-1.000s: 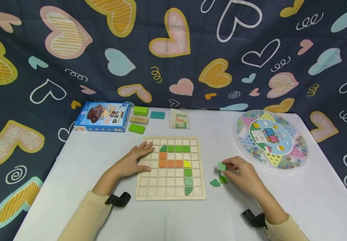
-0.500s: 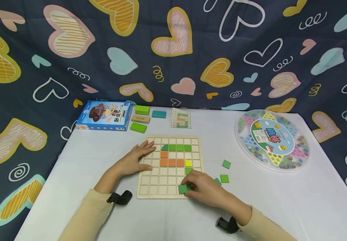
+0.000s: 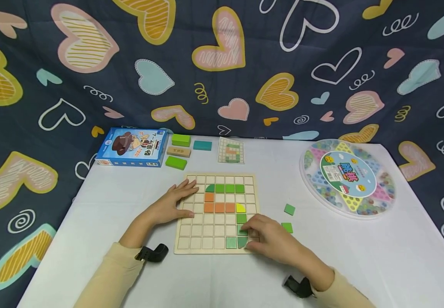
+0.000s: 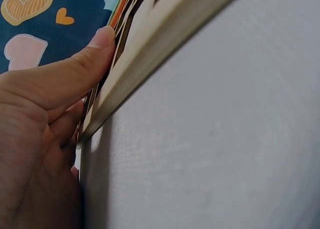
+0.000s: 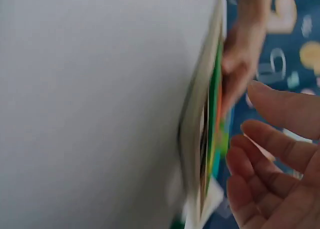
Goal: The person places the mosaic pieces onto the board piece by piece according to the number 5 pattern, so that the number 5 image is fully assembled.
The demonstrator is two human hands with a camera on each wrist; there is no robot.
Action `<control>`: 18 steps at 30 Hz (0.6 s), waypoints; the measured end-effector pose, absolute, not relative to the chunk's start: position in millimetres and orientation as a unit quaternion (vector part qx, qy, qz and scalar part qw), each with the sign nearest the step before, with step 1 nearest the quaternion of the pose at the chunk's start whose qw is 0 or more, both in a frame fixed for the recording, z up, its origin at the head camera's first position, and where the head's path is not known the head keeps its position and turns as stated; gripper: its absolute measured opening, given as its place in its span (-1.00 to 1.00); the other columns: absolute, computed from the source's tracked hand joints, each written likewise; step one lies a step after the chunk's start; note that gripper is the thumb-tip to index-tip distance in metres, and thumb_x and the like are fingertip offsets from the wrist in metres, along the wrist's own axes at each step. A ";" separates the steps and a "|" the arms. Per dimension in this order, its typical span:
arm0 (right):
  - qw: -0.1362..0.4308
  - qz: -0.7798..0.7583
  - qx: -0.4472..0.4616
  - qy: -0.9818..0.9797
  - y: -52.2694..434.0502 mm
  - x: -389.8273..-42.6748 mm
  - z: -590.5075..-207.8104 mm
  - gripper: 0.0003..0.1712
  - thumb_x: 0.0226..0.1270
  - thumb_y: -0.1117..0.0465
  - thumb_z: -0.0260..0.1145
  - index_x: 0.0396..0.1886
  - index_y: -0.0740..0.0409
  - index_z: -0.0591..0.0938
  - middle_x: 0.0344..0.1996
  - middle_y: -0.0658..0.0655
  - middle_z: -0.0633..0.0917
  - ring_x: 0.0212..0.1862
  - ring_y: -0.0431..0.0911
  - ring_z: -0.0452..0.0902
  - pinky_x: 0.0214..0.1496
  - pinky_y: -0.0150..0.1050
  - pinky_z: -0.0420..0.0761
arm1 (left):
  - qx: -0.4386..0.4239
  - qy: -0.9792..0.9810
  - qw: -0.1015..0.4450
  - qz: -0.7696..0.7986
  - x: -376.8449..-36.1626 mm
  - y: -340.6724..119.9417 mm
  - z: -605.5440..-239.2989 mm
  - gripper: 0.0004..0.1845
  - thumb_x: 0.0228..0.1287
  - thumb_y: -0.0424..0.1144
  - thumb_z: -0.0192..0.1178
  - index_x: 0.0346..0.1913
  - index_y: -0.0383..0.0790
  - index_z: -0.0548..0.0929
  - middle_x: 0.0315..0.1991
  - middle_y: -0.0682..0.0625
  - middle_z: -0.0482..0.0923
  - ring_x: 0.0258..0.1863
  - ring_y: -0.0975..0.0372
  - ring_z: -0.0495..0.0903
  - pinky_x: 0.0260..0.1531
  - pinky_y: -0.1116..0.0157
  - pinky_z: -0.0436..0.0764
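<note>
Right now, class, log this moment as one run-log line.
left hand flat on board | right hand open over board corner | two green tiles loose on table

blue game box (image 3: 131, 147): cartoon hat-and-moustache picture with dark East Asian lettering, too small to read surely | round marble game lid (image 3: 347, 175): two large blue Chinese characters on its centre label, not clearly legible | no other readable text

The left hand (image 3: 171, 205) lies flat, fingers straight and spread; the right hand (image 3: 268, 237) reaches forward with fingers loosely bent, both forearms sleeved.
</note>
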State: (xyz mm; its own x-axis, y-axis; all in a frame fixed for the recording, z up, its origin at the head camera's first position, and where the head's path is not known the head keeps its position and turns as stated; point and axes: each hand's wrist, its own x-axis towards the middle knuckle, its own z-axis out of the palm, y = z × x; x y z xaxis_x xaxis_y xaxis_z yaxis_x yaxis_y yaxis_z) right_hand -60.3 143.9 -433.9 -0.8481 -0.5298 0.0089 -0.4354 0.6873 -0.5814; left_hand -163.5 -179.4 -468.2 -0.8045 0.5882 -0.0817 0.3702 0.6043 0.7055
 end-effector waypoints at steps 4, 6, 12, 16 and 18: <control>0.053 -0.299 -0.206 0.930 182.4 -57.5 -434.7 -0.58 0.05 0.19 0.48 -0.04 0.03 0.64 -0.08 -0.12 0.64 -0.02 -0.20 0.56 0.01 -0.20 0.60 | 0.272 0.884 0.153 0.349 -163.0 -179.9 -468.6 -0.14 0.04 -0.05 0.40 0.41 -0.14 0.27 0.50 -0.02 0.01 0.52 0.03 -0.18 0.45 -0.07 -0.24; 0.042 -0.291 -0.176 0.939 201.0 -56.0 -436.9 -0.58 0.04 0.23 0.48 -0.04 0.05 0.64 -0.10 -0.09 0.65 0.00 -0.14 0.58 0.02 -0.16 0.61 | 0.271 0.884 0.154 0.350 -162.6 -179.9 -468.6 -0.14 0.04 -0.04 0.40 0.42 -0.14 0.27 0.50 -0.02 0.02 0.52 0.03 -0.19 0.45 -0.07 -0.25; 0.030 -0.272 -0.146 0.951 233.7 -57.1 -445.2 -0.65 0.06 0.32 0.44 -0.11 0.01 0.66 -0.13 -0.08 0.64 -0.01 -0.06 0.58 0.02 -0.06 0.59 | 0.269 0.884 0.152 0.351 -161.4 -180.9 -468.4 -0.13 0.04 -0.03 0.40 0.41 -0.14 0.28 0.50 -0.01 0.02 0.52 0.03 -0.18 0.45 -0.07 -0.24; 0.018 -0.239 -0.162 0.957 234.0 -60.4 -447.8 -0.71 0.06 0.32 0.44 -0.18 -0.01 0.67 -0.19 -0.11 0.63 -0.05 -0.11 0.59 -0.01 -0.10 0.61 | 0.269 0.884 0.152 0.350 -161.6 -180.7 -467.7 -0.13 0.04 -0.04 0.40 0.41 -0.14 0.27 0.50 -0.01 0.02 0.52 0.03 -0.18 0.45 -0.07 -0.24; 0.001 -0.220 -0.171 0.960 231.6 -60.4 -445.7 -0.73 0.06 0.31 0.45 -0.20 0.01 0.67 -0.22 -0.11 0.63 -0.09 -0.13 0.60 -0.04 -0.12 0.62 | 0.273 0.883 0.152 0.351 -161.9 -179.5 -466.7 -0.14 0.04 -0.05 0.40 0.41 -0.15 0.28 0.50 -0.03 0.02 0.52 0.01 -0.18 0.44 -0.09 -0.24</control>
